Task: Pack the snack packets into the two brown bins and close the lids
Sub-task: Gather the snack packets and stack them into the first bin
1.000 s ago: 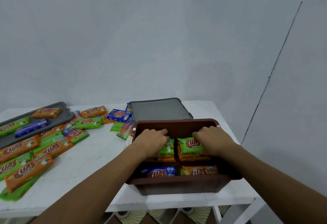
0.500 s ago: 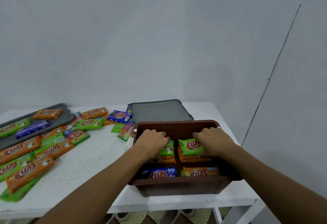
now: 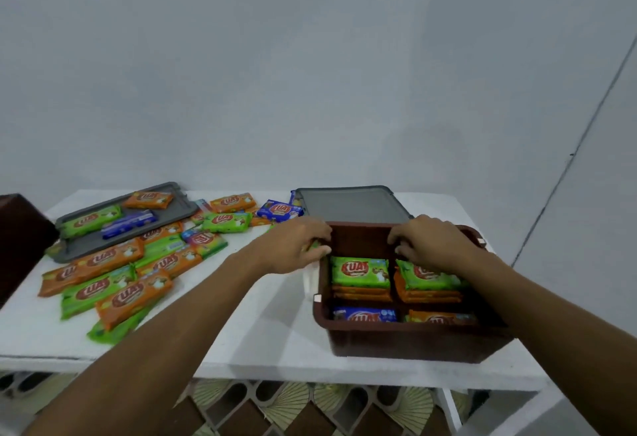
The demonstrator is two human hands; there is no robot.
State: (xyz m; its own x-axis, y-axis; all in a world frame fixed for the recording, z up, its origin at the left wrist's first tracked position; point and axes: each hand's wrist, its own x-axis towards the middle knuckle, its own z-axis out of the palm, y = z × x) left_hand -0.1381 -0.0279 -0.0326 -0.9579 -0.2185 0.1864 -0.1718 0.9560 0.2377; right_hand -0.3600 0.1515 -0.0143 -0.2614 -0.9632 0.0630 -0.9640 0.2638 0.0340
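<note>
Left hand (image 3: 296, 246) hides a green packet (image 3: 312, 246) from us; a dark brown object (image 3: 20, 239) cut by frame's edge.

The brown bin (image 3: 413, 342) looked like moulded plastic with a smooth, dull sheen on its walls. Behind it, a grey lid (image 3: 351, 203) appeared to be matt plastic, with a raised rim around a flat panel. A second grey lid (image 3: 172, 215) at the left had the same matt finish. The snack packets (image 3: 360, 272) inside the bin and the loose packets (image 3: 131, 297) on the table were glossy printed film in green, orange and blue, catching soft highlights. The tabletop (image 3: 241, 332) was white, smooth and matt. The wall (image 3: 310, 73) behind was pale, painted and flat.
</note>
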